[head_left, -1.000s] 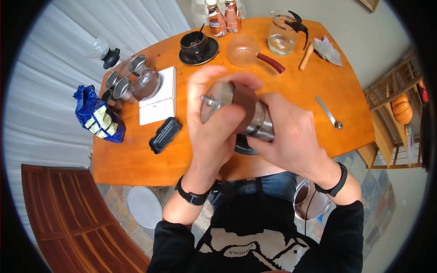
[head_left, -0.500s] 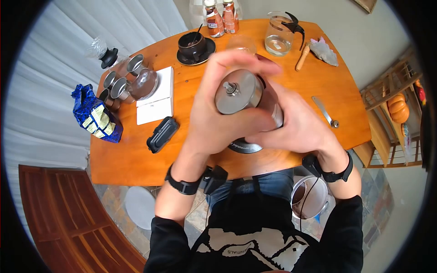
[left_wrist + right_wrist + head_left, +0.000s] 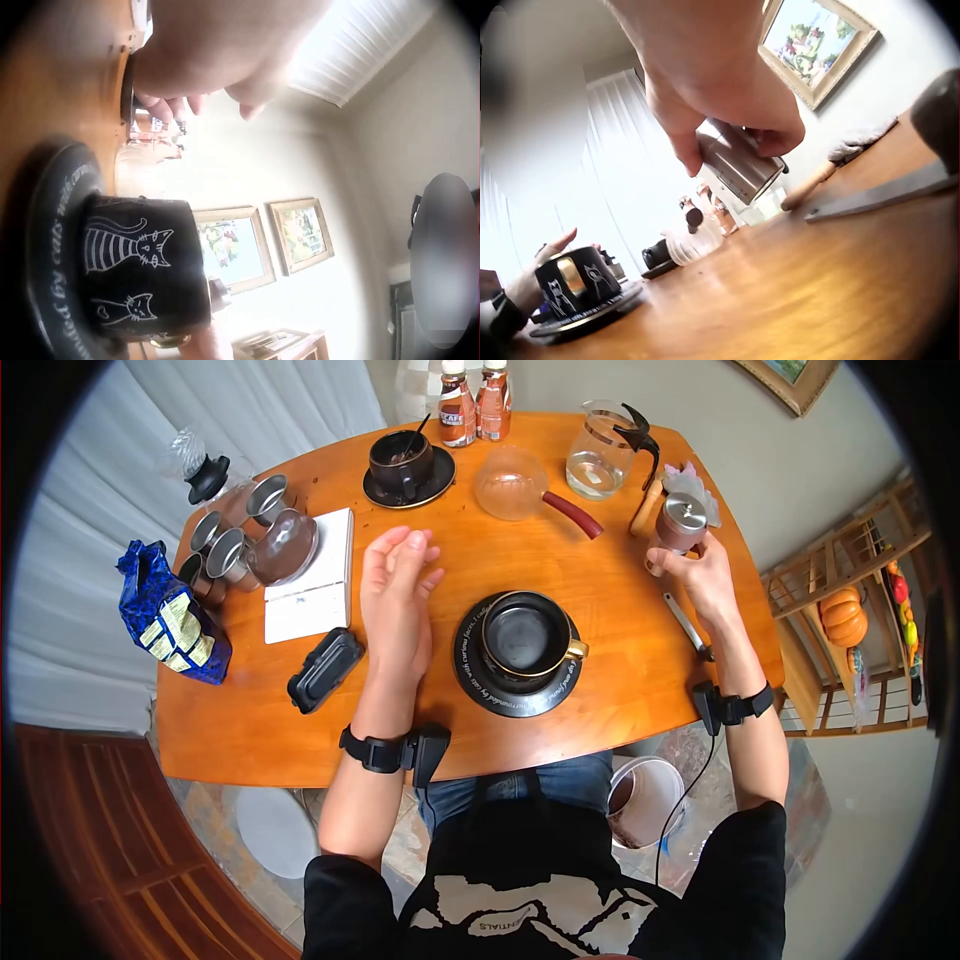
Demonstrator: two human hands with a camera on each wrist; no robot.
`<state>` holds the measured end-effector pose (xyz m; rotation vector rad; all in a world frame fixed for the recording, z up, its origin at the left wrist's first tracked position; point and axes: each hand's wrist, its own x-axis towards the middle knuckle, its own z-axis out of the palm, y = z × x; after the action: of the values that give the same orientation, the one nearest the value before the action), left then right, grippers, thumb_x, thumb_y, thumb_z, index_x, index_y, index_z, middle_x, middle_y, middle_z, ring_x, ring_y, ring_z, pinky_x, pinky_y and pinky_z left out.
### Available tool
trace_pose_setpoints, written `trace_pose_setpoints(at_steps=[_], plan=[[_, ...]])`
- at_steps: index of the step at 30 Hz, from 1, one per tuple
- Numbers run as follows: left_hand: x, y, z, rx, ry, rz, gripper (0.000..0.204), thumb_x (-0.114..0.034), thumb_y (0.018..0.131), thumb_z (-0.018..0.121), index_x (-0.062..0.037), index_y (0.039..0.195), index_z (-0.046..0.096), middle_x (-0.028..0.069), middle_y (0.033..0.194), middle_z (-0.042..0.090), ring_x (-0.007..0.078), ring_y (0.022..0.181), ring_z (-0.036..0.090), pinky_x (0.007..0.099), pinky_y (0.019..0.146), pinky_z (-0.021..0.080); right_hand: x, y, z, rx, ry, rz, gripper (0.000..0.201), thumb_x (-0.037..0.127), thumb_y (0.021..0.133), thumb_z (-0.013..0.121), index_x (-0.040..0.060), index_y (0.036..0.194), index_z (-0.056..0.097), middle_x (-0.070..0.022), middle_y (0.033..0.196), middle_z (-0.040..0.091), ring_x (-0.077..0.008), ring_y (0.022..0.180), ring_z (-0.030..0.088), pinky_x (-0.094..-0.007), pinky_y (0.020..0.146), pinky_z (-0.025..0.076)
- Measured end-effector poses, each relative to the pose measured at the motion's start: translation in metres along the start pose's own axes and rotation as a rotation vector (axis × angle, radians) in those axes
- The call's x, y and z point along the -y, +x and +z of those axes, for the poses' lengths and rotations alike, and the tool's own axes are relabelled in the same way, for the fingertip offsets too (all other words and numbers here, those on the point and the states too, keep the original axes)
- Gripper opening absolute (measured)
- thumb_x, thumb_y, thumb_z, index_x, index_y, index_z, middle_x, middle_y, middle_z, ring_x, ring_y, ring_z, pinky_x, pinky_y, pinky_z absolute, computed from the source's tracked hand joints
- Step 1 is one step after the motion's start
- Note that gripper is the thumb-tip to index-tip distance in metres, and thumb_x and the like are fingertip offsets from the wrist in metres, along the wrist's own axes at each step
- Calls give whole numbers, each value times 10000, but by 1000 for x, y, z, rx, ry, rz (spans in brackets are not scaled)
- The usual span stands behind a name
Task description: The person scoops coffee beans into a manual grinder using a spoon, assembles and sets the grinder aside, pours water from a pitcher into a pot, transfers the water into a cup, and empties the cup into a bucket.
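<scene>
At the right side of the table my right hand (image 3: 705,575) grips a metal grinder (image 3: 683,520) with a brown band. In the right wrist view the grinder (image 3: 739,161) is tilted, its lower end just above the wood, with thumb and fingers around it. My left hand (image 3: 396,605) hangs over the table with relaxed fingers and holds nothing. To its right a black cup (image 3: 525,635) with a gold handle stands on a black saucer (image 3: 518,703). White cat drawings show on the cup (image 3: 142,266) in the left wrist view.
Near the grinder lie a metal lever (image 3: 686,624) and a wooden-handled tool (image 3: 647,507). Behind are a glass jug (image 3: 598,468), a red-handled glass piece (image 3: 512,485) and another black cup (image 3: 402,460). A notebook (image 3: 310,600), metal cups and a black case (image 3: 326,670) are left.
The hands have parted. My right hand has carried the grinder to the right side, while my left has let go of it and moved left. The black cup is now uncovered.
</scene>
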<state>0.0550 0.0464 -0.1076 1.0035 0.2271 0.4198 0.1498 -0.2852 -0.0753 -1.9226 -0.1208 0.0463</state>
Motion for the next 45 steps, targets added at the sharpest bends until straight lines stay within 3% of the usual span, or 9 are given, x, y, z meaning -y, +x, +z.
trace_pose_setpoints(at_steps=[6, 21, 24, 27, 31, 35, 37, 41, 45], plan=[[16, 1, -1, 32, 54, -99, 269, -192, 963, 695, -88, 1174, 564, 2, 1020, 652, 100, 934, 602, 258, 819, 460, -9, 7, 6, -59, 123, 18, 394, 79, 795, 813, 0, 1113, 595, -78, 979, 668, -152, 886, 641, -313, 824, 508], [25, 1, -5, 31, 79, -119, 271, -174, 967, 688, -55, 1179, 568, 16, 1017, 648, 93, 928, 599, 252, 814, 468, -26, 10, -1, 5, 174, 75, 464, 101, 804, 826, -14, 1175, 572, -103, 1115, 649, -176, 1002, 628, -330, 911, 489], [26, 1, -6, 31, 85, -114, 266, -166, 970, 683, -51, 1180, 566, 17, 1024, 647, 89, 930, 593, 248, 814, 467, -20, 7, -14, 40, 132, 10, 541, -13, 785, 726, -8, 1296, 549, -130, 1224, 622, -210, 1110, 612, -362, 975, 465], [24, 0, -4, 28, 83, -119, 260, -167, 972, 680, -52, 1176, 566, 14, 1015, 643, 85, 932, 587, 240, 812, 466, 1, 13, -48, 110, -96, 19, 815, -55, 680, 507, 67, 1485, 461, -109, 1390, 563, -250, 1323, 493, -396, 1095, 375], [26, 2, -4, 31, 107, -108, 259, -170, 973, 679, -50, 1172, 565, 12, 1000, 638, 86, 921, 586, 236, 804, 466, 29, 66, -68, -130, -174, -66, 402, 190, 965, 579, -14, 1311, 588, -45, 1225, 642, -144, 1099, 579, -281, 923, 450], [28, 4, -9, 43, 156, -130, 241, -171, 975, 673, -57, 1163, 574, 30, 998, 648, 103, 874, 612, 250, 775, 484, 57, 117, -43, 29, -367, -87, 410, 203, 957, 609, -5, 1309, 592, -26, 1138, 649, -109, 963, 577, -270, 830, 461], [28, 6, -11, 52, 172, -136, 225, -167, 975, 667, -67, 1159, 585, 44, 1011, 660, 115, 865, 629, 256, 769, 492, 51, 141, -32, 236, -448, 25, 353, 210, 957, 643, 6, 1244, 618, -8, 1024, 644, -84, 789, 554, -251, 702, 472], [28, 8, -12, 57, 143, -154, 218, -164, 982, 658, -66, 1163, 585, 49, 1025, 653, 116, 856, 631, 257, 745, 497, 44, 157, -23, 362, -390, 66, 255, 241, 977, 661, 24, 1106, 627, 20, 871, 607, -56, 653, 527, -217, 569, 464], [29, 10, -10, 63, 129, -172, 213, -160, 986, 653, -66, 1166, 588, 49, 1044, 646, 117, 860, 628, 257, 741, 499, 45, 152, -24, 410, -366, 11, 282, 298, 1000, 637, 35, 1098, 617, 20, 847, 592, -60, 674, 538, -226, 602, 471]])
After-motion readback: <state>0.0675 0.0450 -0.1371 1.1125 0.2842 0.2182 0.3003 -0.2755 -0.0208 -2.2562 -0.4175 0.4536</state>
